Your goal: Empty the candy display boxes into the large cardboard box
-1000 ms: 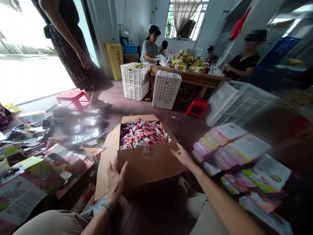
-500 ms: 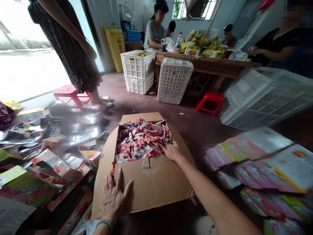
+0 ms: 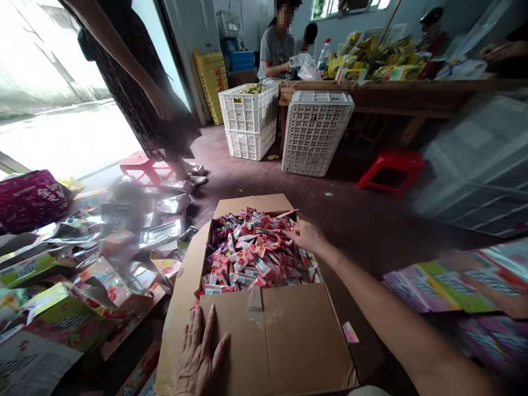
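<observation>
An open cardboard box (image 3: 301, 330) stands before me, heaped with small printed sachets (image 3: 256, 247), mostly red and pink, purple at the far left. My left hand (image 3: 200, 355) lies flat on the left of the front flap, its fingers spread, fingertips near the sachets. At the box's right edge is my right hand (image 3: 307, 235), slightly blurred. Its fingers are bent together, tips at the sachets; what they hold, if anything, is hidden. One loose sachet (image 3: 350, 333) lies outside the box at the right.
Opened printed cartons (image 3: 70, 313) and silvery wrappers (image 3: 163, 234) pile up at left. Flat cartons (image 3: 449, 286) lie at right. Beyond are white crates (image 3: 317, 135), a red stool (image 3: 391, 170) and a heaped table (image 3: 412, 99). One person (image 3: 136, 82) stands left; others are behind the table.
My view has shifted, so the scene sits differently. My right hand has moved from lying outstretched on the sachets to the box's right edge, fingers now bent. My left hand stays on the flap.
</observation>
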### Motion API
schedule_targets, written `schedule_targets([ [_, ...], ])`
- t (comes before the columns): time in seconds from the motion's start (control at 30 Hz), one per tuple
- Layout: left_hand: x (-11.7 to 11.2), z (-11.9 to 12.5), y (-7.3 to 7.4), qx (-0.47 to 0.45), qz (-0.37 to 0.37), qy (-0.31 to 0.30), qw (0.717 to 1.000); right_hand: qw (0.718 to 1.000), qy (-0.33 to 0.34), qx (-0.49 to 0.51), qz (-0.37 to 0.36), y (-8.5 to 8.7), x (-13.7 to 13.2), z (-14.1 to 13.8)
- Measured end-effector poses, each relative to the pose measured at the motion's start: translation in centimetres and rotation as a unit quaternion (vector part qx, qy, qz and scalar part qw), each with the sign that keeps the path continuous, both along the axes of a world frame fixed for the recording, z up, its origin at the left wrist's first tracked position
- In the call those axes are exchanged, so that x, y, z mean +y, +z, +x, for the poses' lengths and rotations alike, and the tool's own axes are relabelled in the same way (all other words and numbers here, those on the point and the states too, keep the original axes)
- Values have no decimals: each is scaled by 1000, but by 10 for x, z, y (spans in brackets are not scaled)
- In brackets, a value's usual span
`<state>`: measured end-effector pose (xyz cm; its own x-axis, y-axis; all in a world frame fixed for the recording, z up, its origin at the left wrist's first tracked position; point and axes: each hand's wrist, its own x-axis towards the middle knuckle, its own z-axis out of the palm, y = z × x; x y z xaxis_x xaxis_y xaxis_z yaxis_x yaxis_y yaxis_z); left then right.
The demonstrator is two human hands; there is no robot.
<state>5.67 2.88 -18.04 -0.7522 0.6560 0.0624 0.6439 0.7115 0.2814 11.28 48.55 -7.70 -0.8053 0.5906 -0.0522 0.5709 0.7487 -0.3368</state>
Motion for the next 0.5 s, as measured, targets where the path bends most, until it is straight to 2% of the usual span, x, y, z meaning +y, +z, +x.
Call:
schedule_targets([
  [0.13,-15,-8,-15,11,-44,-20,999,991,-95,86,45,-12,52,-43],
  [0.23,-26,-14,-26,49,-64,-50,996,986,-135,92,39,-29,77,-66],
  [0.3,-31,-15,-30,71,-71,-64,993,990,-108,83,25,-44,80,-76],
  [0.4,-34,-13,-29,85,-77,-63,991,996,-58,60,-2,-64,67,-85],
  [0.5,-37,-12,-28,67,-87,-56,992,997,-51,45,-37,-76,55,-91],
])
